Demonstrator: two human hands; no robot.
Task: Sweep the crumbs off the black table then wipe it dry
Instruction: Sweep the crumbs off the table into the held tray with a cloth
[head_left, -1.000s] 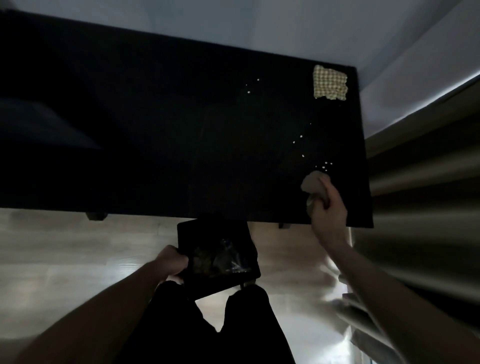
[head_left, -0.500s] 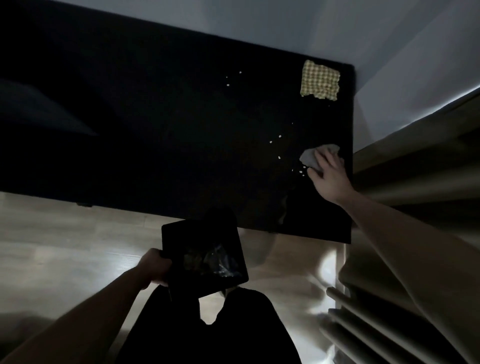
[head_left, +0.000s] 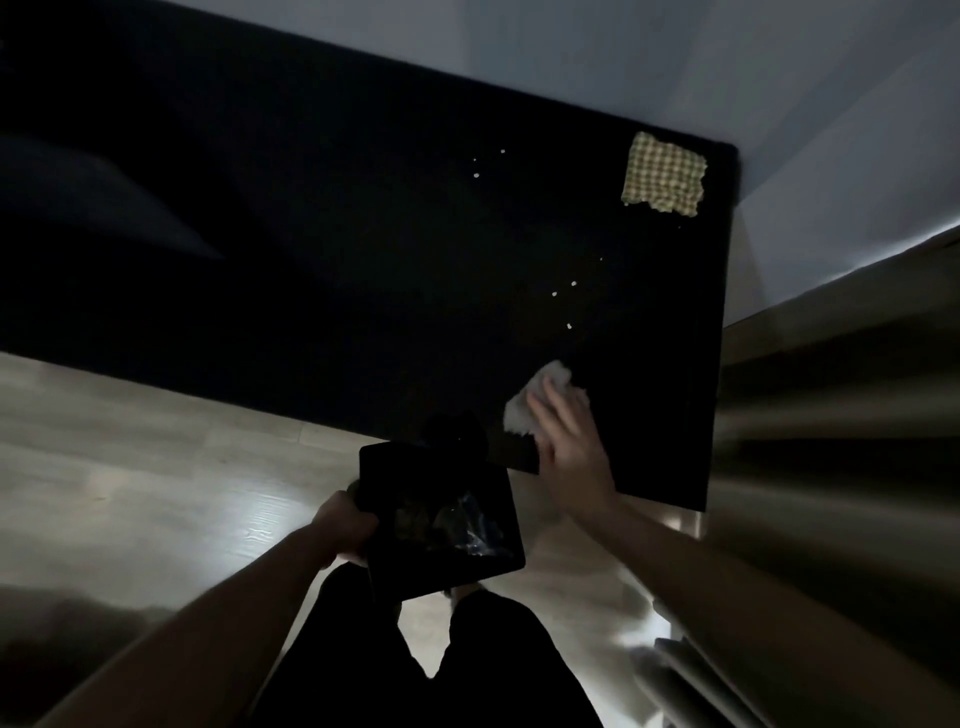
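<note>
Right hand (head_left: 566, 441) presses crumpled pale cloth (head_left: 540, 397) flat-fingered on black table (head_left: 311, 234); pale crumbs (head_left: 563, 291) scattered beyond.

Surface (head_left: 311, 234): black, plain. Crumbs (head_left: 563, 291): pale, whitish specks; crumpled cloth (head_left: 524, 410) whitish-grey; cloth at far corner (head_left: 665, 174) yellow-and-dark check. Tray (head_left: 441, 499): black, contents brownish with a glint; floor (head_left: 156, 467) pale wood grain.

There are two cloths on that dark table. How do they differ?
The checked cloth is yellowish and patterned; the pale cloth is plain. The checked cloth lies flat and untouched at the far corner; the pale cloth is bunched under the right hand near the front edge. Both rest on the black table.
</note>
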